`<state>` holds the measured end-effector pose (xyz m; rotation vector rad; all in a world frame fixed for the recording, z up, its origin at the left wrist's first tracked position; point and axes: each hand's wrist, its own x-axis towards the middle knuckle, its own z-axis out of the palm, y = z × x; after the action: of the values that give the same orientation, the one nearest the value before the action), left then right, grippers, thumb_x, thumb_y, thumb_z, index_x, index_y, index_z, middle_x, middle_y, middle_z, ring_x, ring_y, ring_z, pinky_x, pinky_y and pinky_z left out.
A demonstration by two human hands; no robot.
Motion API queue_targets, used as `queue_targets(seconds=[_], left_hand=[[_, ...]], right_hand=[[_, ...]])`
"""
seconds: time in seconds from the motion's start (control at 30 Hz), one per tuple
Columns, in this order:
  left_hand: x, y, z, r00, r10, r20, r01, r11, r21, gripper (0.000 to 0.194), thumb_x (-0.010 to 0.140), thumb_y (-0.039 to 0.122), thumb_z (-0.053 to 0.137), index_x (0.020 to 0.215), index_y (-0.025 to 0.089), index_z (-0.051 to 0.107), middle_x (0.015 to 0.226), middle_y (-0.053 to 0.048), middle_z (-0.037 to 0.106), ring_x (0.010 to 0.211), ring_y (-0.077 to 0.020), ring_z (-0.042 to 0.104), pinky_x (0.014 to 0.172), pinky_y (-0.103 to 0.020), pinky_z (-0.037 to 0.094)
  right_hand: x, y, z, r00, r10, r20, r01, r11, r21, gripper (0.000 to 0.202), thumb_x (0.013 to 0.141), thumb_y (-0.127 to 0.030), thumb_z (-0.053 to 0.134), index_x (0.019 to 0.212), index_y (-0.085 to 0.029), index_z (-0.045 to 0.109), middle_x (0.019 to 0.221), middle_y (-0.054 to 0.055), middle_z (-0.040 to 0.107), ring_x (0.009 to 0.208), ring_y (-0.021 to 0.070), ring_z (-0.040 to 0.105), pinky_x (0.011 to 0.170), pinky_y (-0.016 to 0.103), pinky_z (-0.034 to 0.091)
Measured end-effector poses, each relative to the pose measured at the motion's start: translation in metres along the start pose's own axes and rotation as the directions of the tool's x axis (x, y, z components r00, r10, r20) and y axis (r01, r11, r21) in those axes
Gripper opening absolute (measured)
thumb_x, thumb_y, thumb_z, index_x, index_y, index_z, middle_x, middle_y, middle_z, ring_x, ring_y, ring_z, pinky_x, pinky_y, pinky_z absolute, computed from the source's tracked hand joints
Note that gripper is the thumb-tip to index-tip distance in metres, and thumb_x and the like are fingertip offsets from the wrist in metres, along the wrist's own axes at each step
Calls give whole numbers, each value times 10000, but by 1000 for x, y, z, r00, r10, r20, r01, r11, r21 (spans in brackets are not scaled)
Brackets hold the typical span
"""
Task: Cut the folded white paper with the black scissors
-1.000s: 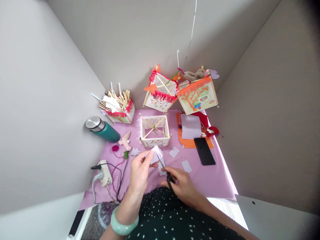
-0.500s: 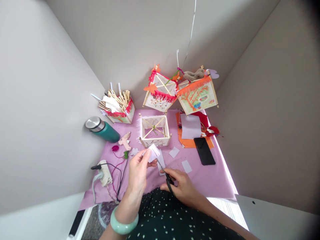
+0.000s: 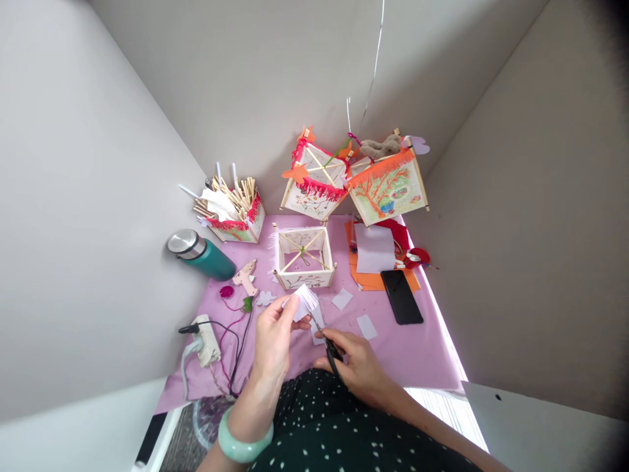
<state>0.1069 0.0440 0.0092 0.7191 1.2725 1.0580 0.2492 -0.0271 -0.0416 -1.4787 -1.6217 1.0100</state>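
Note:
Pinched in my left hand point(image 3: 275, 331) is a small piece of pale lilac paper point(image 3: 302, 301), its right edge cut into thin strips. My right hand point(image 3: 356, 360) is wrapped round the black handles of the scissors point(image 3: 334, 354), whose blades point up and left to the paper's lower right edge. Just behind the paper stands a white box frame point(image 3: 307, 280) with crossed sticks on top and lilac fringe along its left side. Lilac paper pieces point(image 3: 343, 299) lie on the pink cloth right of my left hand, and one strip is partly under the held paper.
A teal bottle point(image 3: 216, 261), glue gun point(image 3: 246, 278) and power strip point(image 3: 209, 344) with cords are at left. Behind stand a stick-filled box point(image 3: 255, 226) and two decorated lanterns point(image 3: 314, 202) point(image 3: 393, 190). A black phone point(image 3: 401, 298) and coloured papers point(image 3: 376, 249) lie at right.
The cut strips at the paper's right edge are more spread out and easier to see. My left hand and the paper have shifted very slightly to the right.

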Motion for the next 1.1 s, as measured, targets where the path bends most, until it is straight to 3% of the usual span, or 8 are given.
queue_targets(seconds=[1.1], left_hand=[[-1, -4, -2, 999, -19, 46, 17, 999, 48, 373, 720, 441, 754, 873, 101, 749, 788, -79, 712, 628, -148, 625, 592, -273, 529]], right_hand=[[2, 2, -2, 1000, -17, -13, 17, 1000, -18, 308, 872, -412, 612, 1032, -163, 698, 748, 34, 675, 641, 154, 580, 621, 250, 439]])
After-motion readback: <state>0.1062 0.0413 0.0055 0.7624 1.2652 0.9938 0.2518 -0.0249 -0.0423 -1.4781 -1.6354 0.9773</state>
